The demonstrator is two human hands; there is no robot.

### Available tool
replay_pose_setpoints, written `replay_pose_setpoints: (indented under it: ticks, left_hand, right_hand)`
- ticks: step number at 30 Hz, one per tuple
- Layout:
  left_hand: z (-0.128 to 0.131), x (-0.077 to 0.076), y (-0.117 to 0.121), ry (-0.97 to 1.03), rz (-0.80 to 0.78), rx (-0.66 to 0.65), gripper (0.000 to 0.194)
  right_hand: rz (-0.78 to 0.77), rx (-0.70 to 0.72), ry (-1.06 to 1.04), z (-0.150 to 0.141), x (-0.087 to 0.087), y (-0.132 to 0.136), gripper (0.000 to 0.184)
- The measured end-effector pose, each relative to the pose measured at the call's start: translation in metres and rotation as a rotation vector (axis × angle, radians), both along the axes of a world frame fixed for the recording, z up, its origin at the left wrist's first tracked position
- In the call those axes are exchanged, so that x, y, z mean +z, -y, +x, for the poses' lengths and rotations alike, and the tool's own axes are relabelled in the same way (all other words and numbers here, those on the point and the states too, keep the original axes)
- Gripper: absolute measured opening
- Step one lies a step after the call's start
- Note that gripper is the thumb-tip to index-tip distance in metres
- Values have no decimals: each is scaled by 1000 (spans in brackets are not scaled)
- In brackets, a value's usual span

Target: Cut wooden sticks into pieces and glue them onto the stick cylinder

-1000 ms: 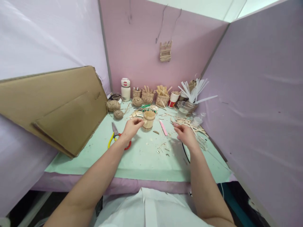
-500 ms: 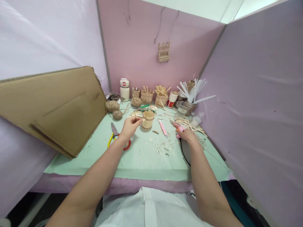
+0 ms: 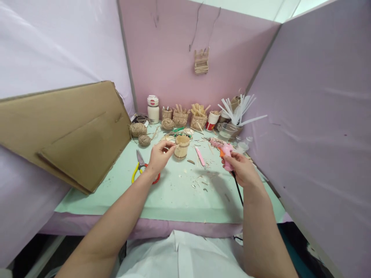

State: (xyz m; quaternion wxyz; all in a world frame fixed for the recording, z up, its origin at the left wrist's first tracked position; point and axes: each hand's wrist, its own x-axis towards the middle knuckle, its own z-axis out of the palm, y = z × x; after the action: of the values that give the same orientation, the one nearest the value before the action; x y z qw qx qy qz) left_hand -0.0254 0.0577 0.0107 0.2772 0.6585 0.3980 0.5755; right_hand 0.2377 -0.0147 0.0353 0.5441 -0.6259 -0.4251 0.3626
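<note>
My right hand (image 3: 239, 165) is closed round the handle of a pink hot glue gun (image 3: 227, 154) with an orange trigger, raised above the table. Its nozzle points left and a black cord hangs from the handle. My left hand (image 3: 161, 154) is pinched at the left side of a small wooden bucket (image 3: 181, 147), which stands upright on the green cloth. Whatever lies between the left fingertips is too small to make out. Under my left wrist are scissors (image 3: 141, 166) with yellow and red handles. A pink craft knife (image 3: 199, 155) lies right of the bucket.
Twine balls (image 3: 138, 129), a white jar (image 3: 153, 110) and cups of wooden sticks (image 3: 198, 121) line the back. White glue sticks (image 3: 239, 110) stand at the back right. Cardboard (image 3: 72, 131) leans at left. Wood scraps (image 3: 199, 181) litter the cloth.
My right hand has lifted the glue gun off the table, up and slightly right, bringing its cord along. My left hand has stayed beside the bucket.
</note>
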Motion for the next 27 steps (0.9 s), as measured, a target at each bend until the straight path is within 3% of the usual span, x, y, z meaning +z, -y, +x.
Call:
replay_pose_setpoints:
  ticks: [5,9,14,19,27]
  left_hand:
    - [1,4,7,-110,203,15,14]
    - [1,1,9,-132,369,-6,8]
    - [-1,-3,10,-184,507,-14,6]
    - [-8,-1,11,-272,655,-16,10]
    - [-21,-4,22,-613,919,-19,14]
  right_hand:
    - [-8,161,-199,-18,17,26,40]
    - [-12,140,-282,-32,17,32,39]
    - [22,182,-225,-37,13,31,45]
    - [98,204,-111,-38,9,34,39]
    - [-14,232,103,-52,23,53,37]
